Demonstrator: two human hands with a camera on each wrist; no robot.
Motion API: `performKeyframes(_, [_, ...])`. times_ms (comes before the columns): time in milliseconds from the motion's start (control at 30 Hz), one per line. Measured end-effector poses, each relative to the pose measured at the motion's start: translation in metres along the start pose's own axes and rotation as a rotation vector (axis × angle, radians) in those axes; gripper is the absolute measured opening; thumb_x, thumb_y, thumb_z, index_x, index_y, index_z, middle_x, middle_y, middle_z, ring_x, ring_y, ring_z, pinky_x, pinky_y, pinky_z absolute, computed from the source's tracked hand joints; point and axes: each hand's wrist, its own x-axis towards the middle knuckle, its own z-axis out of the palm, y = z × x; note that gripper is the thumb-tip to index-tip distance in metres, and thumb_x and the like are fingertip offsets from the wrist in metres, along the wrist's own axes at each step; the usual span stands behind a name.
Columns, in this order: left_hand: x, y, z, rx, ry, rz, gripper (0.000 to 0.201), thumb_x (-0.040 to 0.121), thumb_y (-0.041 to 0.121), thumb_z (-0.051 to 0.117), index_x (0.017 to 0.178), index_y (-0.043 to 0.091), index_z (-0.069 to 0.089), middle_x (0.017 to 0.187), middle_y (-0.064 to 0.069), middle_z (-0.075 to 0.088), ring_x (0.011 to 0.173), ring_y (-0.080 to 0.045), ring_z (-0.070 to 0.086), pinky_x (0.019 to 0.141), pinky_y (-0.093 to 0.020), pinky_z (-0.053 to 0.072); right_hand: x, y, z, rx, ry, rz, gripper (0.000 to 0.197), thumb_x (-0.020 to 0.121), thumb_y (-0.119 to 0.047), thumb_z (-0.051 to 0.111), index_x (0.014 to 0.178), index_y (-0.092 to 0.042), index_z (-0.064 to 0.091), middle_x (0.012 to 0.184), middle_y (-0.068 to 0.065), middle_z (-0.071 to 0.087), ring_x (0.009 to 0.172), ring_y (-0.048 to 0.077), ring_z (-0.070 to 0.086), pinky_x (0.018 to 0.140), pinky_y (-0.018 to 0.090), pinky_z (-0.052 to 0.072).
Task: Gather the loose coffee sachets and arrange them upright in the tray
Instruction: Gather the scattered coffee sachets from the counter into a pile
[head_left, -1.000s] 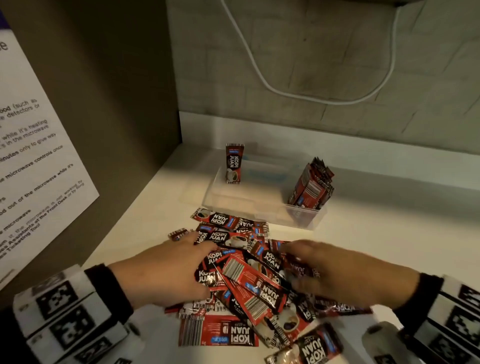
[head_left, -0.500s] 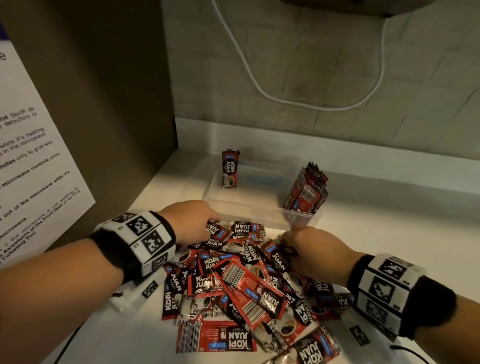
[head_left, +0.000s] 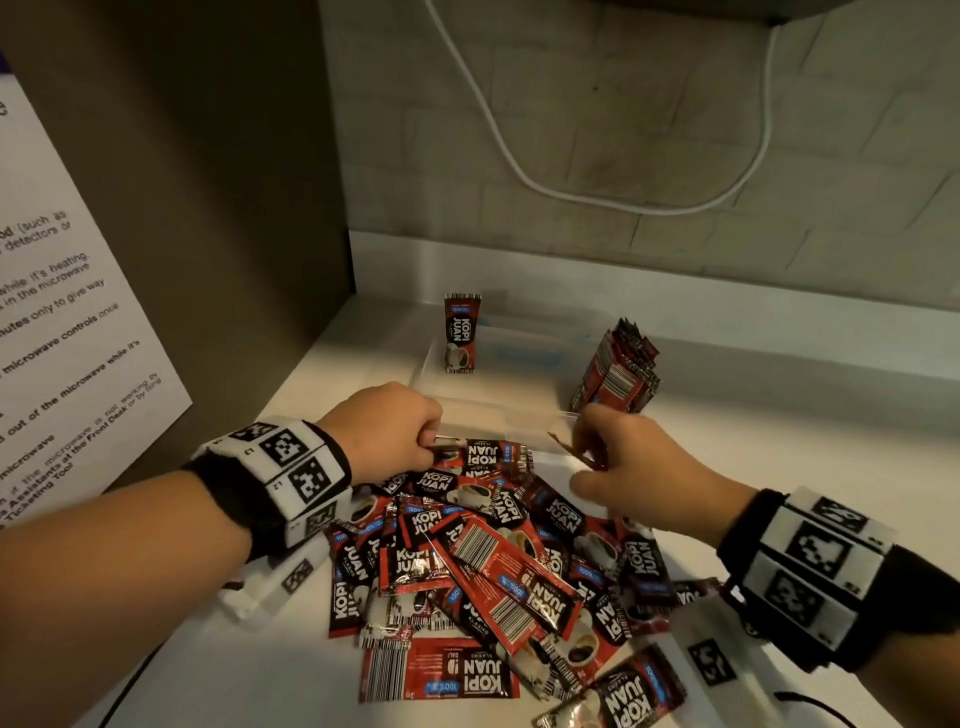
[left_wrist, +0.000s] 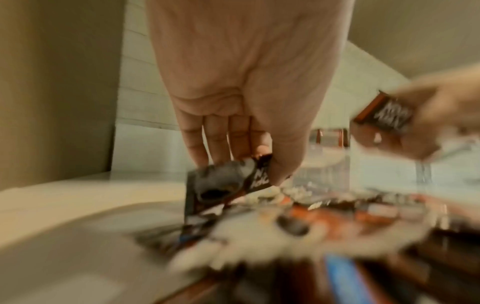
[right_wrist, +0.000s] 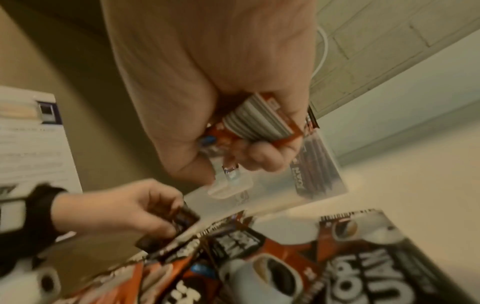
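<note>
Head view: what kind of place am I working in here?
Probably a shared pantry or break-room counter. A posted notice on the left wall gives microwave rules and mentions a front desk, a heap of instant coffee sachets lies by a clear tray, and a white cable hangs on the tiled wall.

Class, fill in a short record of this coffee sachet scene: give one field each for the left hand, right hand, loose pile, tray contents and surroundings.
left hand: left hand pinches one sachet at the pile's far edge
right hand: right hand grips a sachet
loose pile: loose sachets lie flat, overlapping, on the white counter
tray contents: clear tray holds a single upright sachet at left and a leaning bundle at right
surroundings: white cable on the wall, printed notice at left
</note>
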Motion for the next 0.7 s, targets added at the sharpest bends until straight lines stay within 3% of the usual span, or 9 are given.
performKeyframes(100, [-0.004,0.004,-0.01,-0.12,0.04,0.023,0.02,0.085,0.022,0.062,0.072,0.021,0.047,0.069,0.005,0.053,0.063,-0.013,0.046,0.056,-0.027,0.034,0.003,0.001,0.014,-0.134,-0.206,0.057,0.045,0.073,-0.038,0.078,0.106,-0.017,0.056,0.09,-0.008,0.053,0.08,0.01,0.053,0.061,0.016,0.041])
performKeyframes(167, [-0.006,0.011,-0.019,-0.212,0.061,0.081,0.023,0.089,0.018,0.054,0.073,0.02,0.039,0.07,-0.001,0.053,0.062,-0.018,0.045,0.056,-0.031,0.035,0.005,0.001,0.022,-0.156,-0.261,0.081,0.039,0.072,-0.04,0.08,0.096,-0.019,0.058,0.089,-0.007,0.058,0.079,0.011,0.055,0.06,0.016,0.04])
performKeyframes(267, [-0.01,0.018,-0.022,-0.313,0.039,0.169,0.018,0.093,0.012,0.044,0.082,0.023,0.034,0.077,-0.008,0.057,0.066,-0.025,0.05,0.059,-0.04,0.04,0.006,-0.001,0.023,-0.066,-0.195,0.064,0.026,0.076,-0.033,0.078,0.087,-0.018,0.06,0.085,-0.005,0.064,0.074,0.011,0.058,0.063,0.019,0.045])
performKeyframes(333, [-0.013,0.021,-0.017,-0.277,-0.049,0.171,0.015,0.093,0.019,0.051,0.095,0.026,0.038,0.083,-0.003,0.058,0.067,-0.017,0.049,0.06,-0.035,0.042,0.005,-0.005,0.016,0.034,-0.103,0.066,0.021,0.079,-0.029,0.077,0.088,-0.015,0.063,0.086,-0.002,0.066,0.076,0.018,0.063,0.067,0.025,0.052])
performKeyframes(400, [-0.013,0.022,-0.009,-0.152,-0.185,0.137,0.033,0.088,0.034,0.064,0.114,0.025,0.044,0.101,0.004,0.06,0.082,-0.011,0.056,0.069,-0.028,0.048,0.003,-0.007,0.004,0.14,-0.038,0.1,0.022,0.083,-0.024,0.073,0.097,-0.01,0.064,0.091,0.005,0.069,0.081,0.022,0.067,0.076,0.034,0.057])
performKeyframes(467, [-0.008,0.021,-0.001,0.014,-0.256,0.134,0.052,0.082,0.048,0.068,0.123,0.022,0.05,0.112,0.006,0.055,0.097,-0.011,0.054,0.08,-0.027,0.048,-0.003,-0.007,-0.011,0.251,0.01,0.135,0.014,0.087,-0.021,0.067,0.098,-0.013,0.063,0.09,0.007,0.069,0.084,0.022,0.067,0.08,0.037,0.056])
performKeyframes(567, [-0.001,0.019,0.003,0.063,-0.244,0.144,0.056,0.078,0.055,0.069,0.121,0.022,0.053,0.109,0.007,0.048,0.095,-0.01,0.048,0.077,-0.026,0.042,-0.015,-0.003,-0.03,0.381,0.024,0.167,0.01,0.093,-0.016,0.059,0.103,-0.018,0.058,0.088,0.009,0.07,0.074,0.022,0.07,0.069,0.038,0.059])
performKeyframes(633, [0.002,0.02,0.002,0.046,-0.233,0.138,0.059,0.075,0.054,0.073,0.122,0.025,0.053,0.105,0.009,0.047,0.095,-0.011,0.047,0.077,-0.027,0.041,-0.023,0.005,-0.035,0.361,-0.032,0.198,0.011,0.096,-0.013,0.054,0.104,-0.02,0.053,0.086,0.011,0.068,0.06,0.017,0.065,0.051,0.028,0.054])
performKeyframes(700, [0.003,0.021,-0.002,0.053,-0.223,0.144,0.056,0.074,0.053,0.074,0.119,0.026,0.055,0.1,0.011,0.049,0.093,-0.01,0.049,0.077,-0.027,0.042,-0.027,0.016,-0.032,0.223,-0.119,0.23,0.012,0.096,-0.013,0.052,0.106,-0.019,0.053,0.086,0.009,0.066,0.058,0.013,0.057,0.047,0.021,0.046])
